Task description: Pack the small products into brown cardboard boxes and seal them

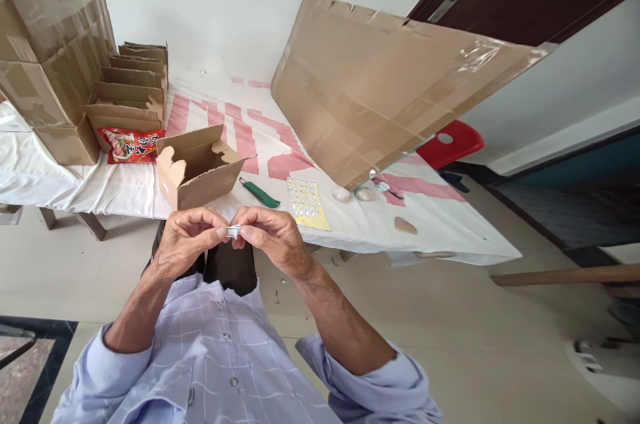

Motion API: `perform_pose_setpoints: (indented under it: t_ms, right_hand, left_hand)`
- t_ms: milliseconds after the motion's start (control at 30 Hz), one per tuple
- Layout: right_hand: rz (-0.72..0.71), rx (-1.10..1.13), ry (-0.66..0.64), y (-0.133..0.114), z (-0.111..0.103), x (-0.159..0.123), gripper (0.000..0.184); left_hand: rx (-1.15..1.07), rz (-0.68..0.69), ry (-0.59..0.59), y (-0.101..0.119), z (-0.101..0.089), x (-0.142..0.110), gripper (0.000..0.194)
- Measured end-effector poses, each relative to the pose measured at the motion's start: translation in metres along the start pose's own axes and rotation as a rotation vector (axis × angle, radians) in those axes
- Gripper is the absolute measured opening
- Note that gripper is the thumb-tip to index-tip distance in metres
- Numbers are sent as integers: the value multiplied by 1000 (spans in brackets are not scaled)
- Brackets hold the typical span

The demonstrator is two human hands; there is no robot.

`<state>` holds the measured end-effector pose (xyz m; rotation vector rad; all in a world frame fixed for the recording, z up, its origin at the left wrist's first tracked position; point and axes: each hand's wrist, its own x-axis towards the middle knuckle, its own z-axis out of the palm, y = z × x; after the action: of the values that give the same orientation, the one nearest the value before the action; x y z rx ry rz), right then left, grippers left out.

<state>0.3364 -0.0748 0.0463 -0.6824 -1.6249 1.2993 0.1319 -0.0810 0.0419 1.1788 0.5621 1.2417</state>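
My left hand (189, 237) and my right hand (267, 234) meet in front of my chest, just below the table's near edge. Both pinch one small white folded piece (233, 231) between their fingertips; what it is I cannot tell. Straight ahead on the table stands a small open cardboard box (197, 167) with its flaps up. A green-handled cutter (260, 193) lies to the right of the box, and a yellow sheet (306, 204) carrying several small white pieces lies beyond it.
A white and red cloth covers the table (125, 187). Large taped cartons (45, 44) and a row of folded small boxes (133, 87) stand at left, with a red snack bag (127, 144). A big flattened carton (390, 87) leans at right, over a red stool (450, 142).
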Motion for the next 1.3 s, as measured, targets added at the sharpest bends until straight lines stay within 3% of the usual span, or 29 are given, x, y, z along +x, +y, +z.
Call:
perform_pose_setpoints:
  t_ms: [167,267,367,533,700,867,1033,1200,1300]
  right_hand:
    - [-7,14,-3,-1,0,0,39]
    - [-16,-17,34,-2,0,-1,36]
    - [-29,-78,51,-5,2,-3,35]
    - [-120,-229,56,-8,6,-6,32]
    - [-298,-454,89,-8,7,-6,20]
    - [-405,-625,122,-6,9,-6,17]
    - [-447,-690,126,-5,11,-7,18]
    - [-368,-569,105,-9,10,-8,20]
    - [-235,-420,84,-12,9,-9,23]
  left_hand:
    - [135,104,32,-8,-4,0,28]
    - [423,367,169,-8,-2,-2,11]
    - [691,590,182,-2,3,-4,10]
    - [857,695,125,3,9,-5,11]
    - [1031,779,126,0,8,-4,12]
    - [1173,830,149,-2,8,-5,14]
    - [1169,801,164,-3,9,-5,16]
    - [961,705,118,-3,8,-4,17]
    - [719,552,109,-1,4,-4,16]
